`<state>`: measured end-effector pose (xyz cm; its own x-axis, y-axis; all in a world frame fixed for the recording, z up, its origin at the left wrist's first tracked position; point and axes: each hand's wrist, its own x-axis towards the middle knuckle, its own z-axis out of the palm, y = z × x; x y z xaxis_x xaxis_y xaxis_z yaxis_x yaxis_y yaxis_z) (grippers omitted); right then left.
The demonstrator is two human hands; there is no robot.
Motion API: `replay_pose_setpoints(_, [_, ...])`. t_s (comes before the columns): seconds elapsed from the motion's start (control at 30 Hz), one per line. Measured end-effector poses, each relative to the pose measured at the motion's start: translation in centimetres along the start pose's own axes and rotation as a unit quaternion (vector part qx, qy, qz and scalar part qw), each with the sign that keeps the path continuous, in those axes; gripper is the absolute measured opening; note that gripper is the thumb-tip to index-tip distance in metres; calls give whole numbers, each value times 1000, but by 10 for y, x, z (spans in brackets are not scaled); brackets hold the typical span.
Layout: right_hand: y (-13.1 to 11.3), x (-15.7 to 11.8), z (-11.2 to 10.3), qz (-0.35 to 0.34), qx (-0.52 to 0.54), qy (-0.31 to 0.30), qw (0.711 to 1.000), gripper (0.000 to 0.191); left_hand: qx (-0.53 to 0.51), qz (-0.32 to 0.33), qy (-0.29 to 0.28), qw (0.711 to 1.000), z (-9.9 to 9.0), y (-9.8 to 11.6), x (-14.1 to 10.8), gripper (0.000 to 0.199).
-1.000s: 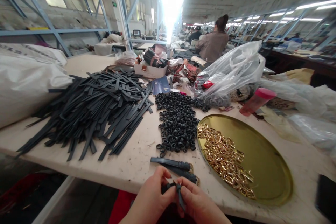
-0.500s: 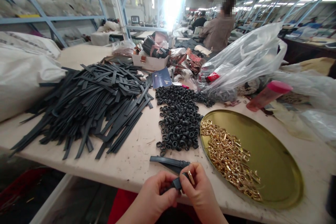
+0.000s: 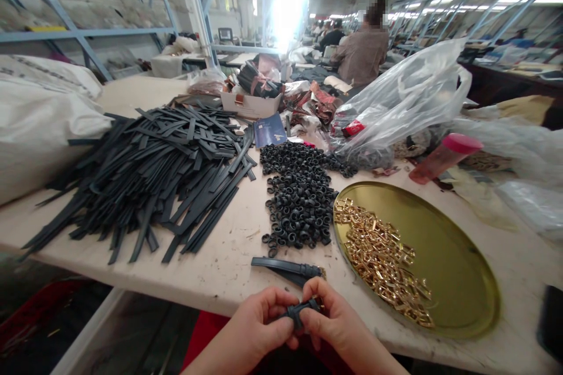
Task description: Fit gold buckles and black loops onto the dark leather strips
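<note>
Close to the table's front edge, my left hand (image 3: 259, 323) and my right hand (image 3: 334, 316) are closed on the same black strap (image 3: 303, 307). A small black loop sits around the strap between my fingertips. A bit of gold buckle shows by my right fingers, mostly covered by them. Just beyond my hands lie black straps (image 3: 281, 265), the top one with a gold buckle at its right end. Further back is a heap of small black loops (image 3: 301, 199). Gold buckles (image 3: 378, 258) cover the left side of a round gold tray (image 3: 453, 269) on my right.
A big pile of loose black straps (image 3: 149, 176) spreads across the table's left, beside a white sack (image 3: 39, 129). Behind stand a white box (image 3: 250, 105), a blue booklet (image 3: 270, 130), a clear plastic bag (image 3: 409, 94) and a pink-lidded container (image 3: 444, 158). A person (image 3: 363, 50) is beyond.
The gold buckle stood out between my right fingers before and is now mostly hidden. My hands have turned the strap, and its loop now shows across it. The view has shifted slightly.
</note>
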<state>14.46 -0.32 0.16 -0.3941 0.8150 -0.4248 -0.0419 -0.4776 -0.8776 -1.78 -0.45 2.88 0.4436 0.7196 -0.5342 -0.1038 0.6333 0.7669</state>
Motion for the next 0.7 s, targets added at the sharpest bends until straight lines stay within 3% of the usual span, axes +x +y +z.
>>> replay_pose_setpoints(0.2, [1, -5, 3, 30, 84, -3, 996, 25, 33, 35, -21, 999, 3, -4, -5, 26])
replay_pose_setpoints(0.33, [5, -10, 2, -56, -102, 38, 993, 14, 57, 23, -14, 998, -1, -13, -5, 32])
replay_pose_setpoints(0.47, [4, -19, 1, -166, -316, 42, 933, 8, 95, 17, 2, 995, -3, -22, -5, 31])
replay_pose_setpoints(0.53, [5, -23, 1, -166, -332, 28, 928, 6, 102, 12, -5, 995, -2, -22, -8, 33])
replay_pose_setpoints(0.7, [7, -28, 3, -122, -291, 35, 948, 7, 137, 8, -34, 990, 3, -14, -19, 38])
